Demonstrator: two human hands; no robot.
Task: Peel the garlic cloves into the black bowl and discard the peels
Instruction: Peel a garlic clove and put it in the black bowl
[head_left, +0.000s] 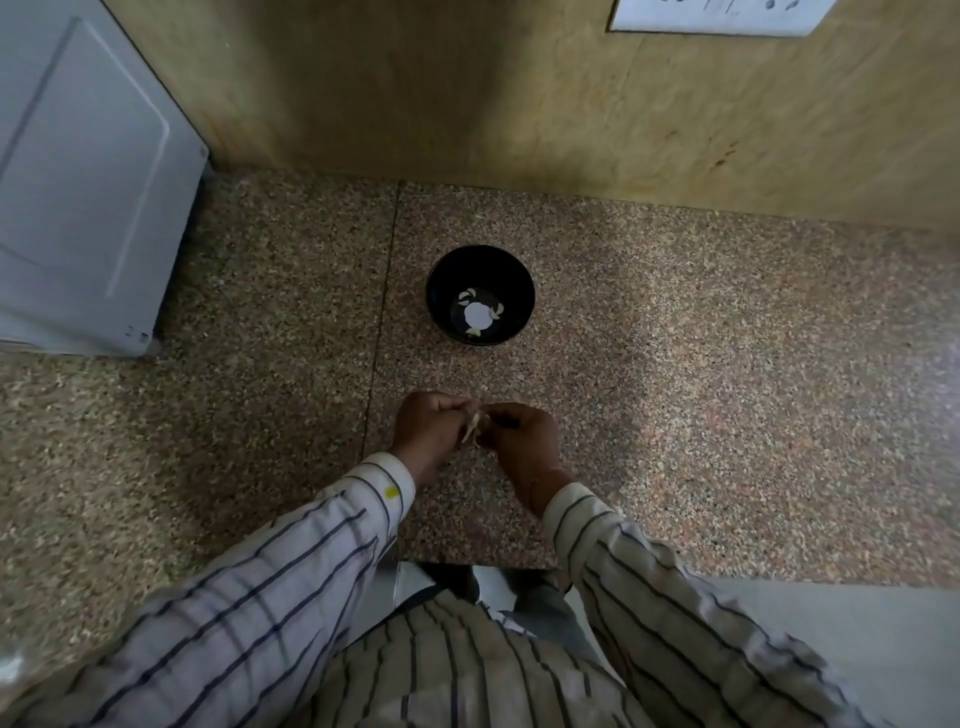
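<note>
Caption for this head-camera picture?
Both hands peel a garlic clove near the black bowl.

Single head-worn view, wide-angle, looking steeply down and forward over striped sleeves (291, 566) onto a speckled countertop (701, 395), close above it, facing the tan back wall (519, 93).

Left hand (427, 426): fingers curled, knuckles up, pinching a garlic clove (471, 429).
Right hand (522, 435): fingers curled, pinching the same clove from the other side.
Hands: close together, fingertips meeting.
Forearms: in striped sleeves (291, 561), angled inward.
</note>
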